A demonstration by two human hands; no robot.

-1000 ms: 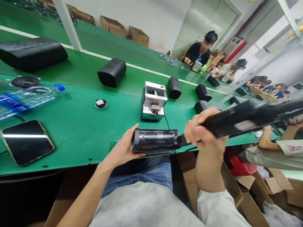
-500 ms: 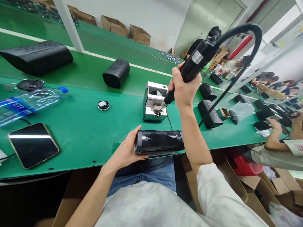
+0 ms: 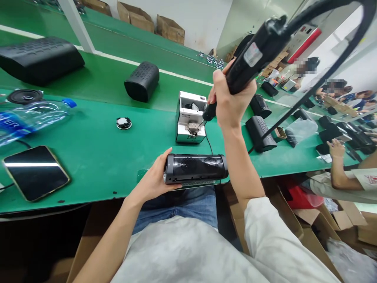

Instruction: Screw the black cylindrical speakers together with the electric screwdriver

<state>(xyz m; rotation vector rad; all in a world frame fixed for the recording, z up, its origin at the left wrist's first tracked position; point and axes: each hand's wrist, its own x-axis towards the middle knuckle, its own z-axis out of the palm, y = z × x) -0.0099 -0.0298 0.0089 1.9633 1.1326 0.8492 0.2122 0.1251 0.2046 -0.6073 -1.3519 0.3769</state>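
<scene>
My left hand (image 3: pixel 153 181) grips the left end of a black cylindrical speaker (image 3: pixel 196 168) lying on its side at the front edge of the green table (image 3: pixel 97 153). My right hand (image 3: pixel 231 103) is raised above the table and holds a black electric screwdriver (image 3: pixel 253 57) with a thick cable running up to the right. The driver's tip points down into the white screw feeder box (image 3: pixel 191 117) behind the speaker.
A phone (image 3: pixel 33 172) and a water bottle (image 3: pixel 32 118) lie at the left, with a small round part (image 3: pixel 124 123) between them and the box. Several black speakers stand on the conveyor behind. Another person's arm (image 3: pixel 341 179) rests at the right; cardboard boxes sit below.
My right hand lifted the screwdriver away from the speaker's right end and swung it up to the white feeder box, where it stays. My left hand keeps holding the speaker.
</scene>
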